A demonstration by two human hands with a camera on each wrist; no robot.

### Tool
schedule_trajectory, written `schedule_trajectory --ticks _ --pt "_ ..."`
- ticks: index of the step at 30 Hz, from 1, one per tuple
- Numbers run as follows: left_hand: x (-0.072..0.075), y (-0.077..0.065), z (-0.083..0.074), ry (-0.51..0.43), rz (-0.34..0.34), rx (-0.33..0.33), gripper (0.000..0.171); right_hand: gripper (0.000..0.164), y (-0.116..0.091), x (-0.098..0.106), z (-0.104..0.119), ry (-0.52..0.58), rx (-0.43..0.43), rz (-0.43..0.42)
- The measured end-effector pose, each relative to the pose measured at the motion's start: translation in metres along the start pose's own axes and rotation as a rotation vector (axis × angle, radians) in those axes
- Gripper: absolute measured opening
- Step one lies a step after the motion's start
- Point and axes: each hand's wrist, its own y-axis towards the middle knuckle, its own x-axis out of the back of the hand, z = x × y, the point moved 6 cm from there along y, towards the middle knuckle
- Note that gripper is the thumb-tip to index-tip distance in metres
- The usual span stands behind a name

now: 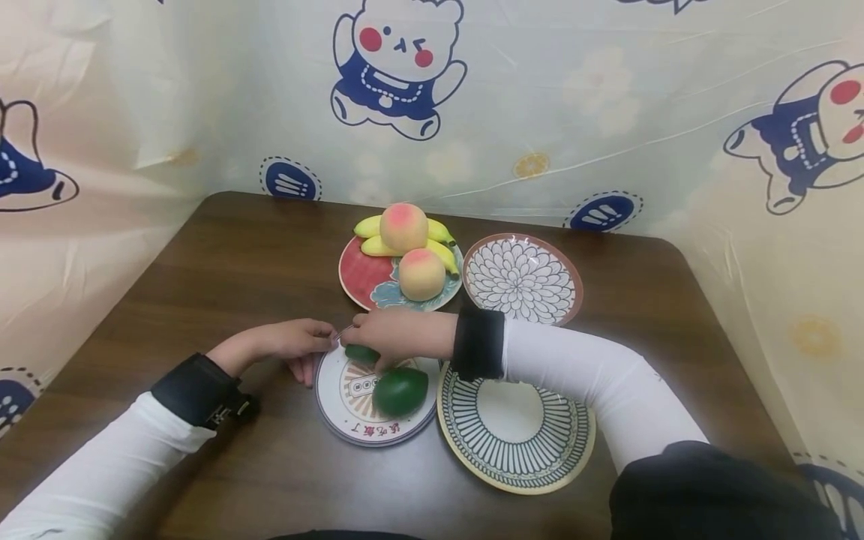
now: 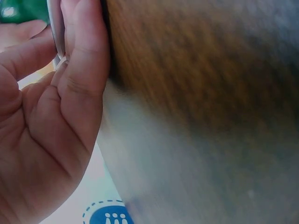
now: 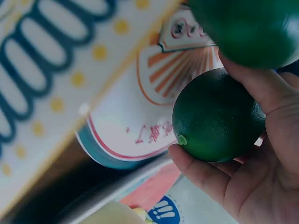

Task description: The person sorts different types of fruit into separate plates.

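Observation:
A white plate (image 1: 340, 412) with a sunburst print and red writing lies at the middle front of the table. My left hand (image 1: 297, 343) pinches its left rim, and the left wrist view shows the plate's edge (image 2: 56, 28) between thumb and fingers. Over the plate's far side, my right hand (image 1: 398, 335) grips a dark green fruit (image 3: 217, 116), rounded, with a small pale stem end. In the head view the hand partly hides it. A second green fruit (image 1: 400, 392), oval with a smooth skin, lies on the plate just nearer to me.
Behind stands a red and blue plate (image 1: 358, 274) with yellow bananas (image 1: 378, 246) and two peaches (image 1: 421, 274). To its right is a brown-rimmed plate (image 1: 523, 277) with a petal pattern. A striped, cream-rimmed plate (image 1: 520, 457) sits under my right forearm, beside the white plate.

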Motion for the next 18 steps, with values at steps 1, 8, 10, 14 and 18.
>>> schedule_trajectory --ticks 1,8,10,14,18 --pt "0.0 0.0 0.0 -0.002 0.003 0.0 0.03 0.066 0.001 -0.002 0.0 -0.013 0.002 0.0" --pt "-0.002 -0.001 -0.002 -0.017 0.03 -0.014 0.031 0.068 -0.001 -0.01 0.001 -0.079 0.017 -0.041" --pt "-0.002 -0.001 -0.002 -0.015 0.031 -0.014 0.031 0.072 -0.006 -0.008 0.001 -0.081 0.012 -0.064" --pt "-0.002 0.001 -0.002 -0.007 0.027 -0.01 0.029 0.075 -0.03 0.0 -0.002 -0.094 -0.011 -0.155" --pt "-0.001 -0.001 -0.001 -0.002 0.012 -0.002 0.026 0.055 -0.08 0.006 -0.018 -0.063 -0.058 -0.274"
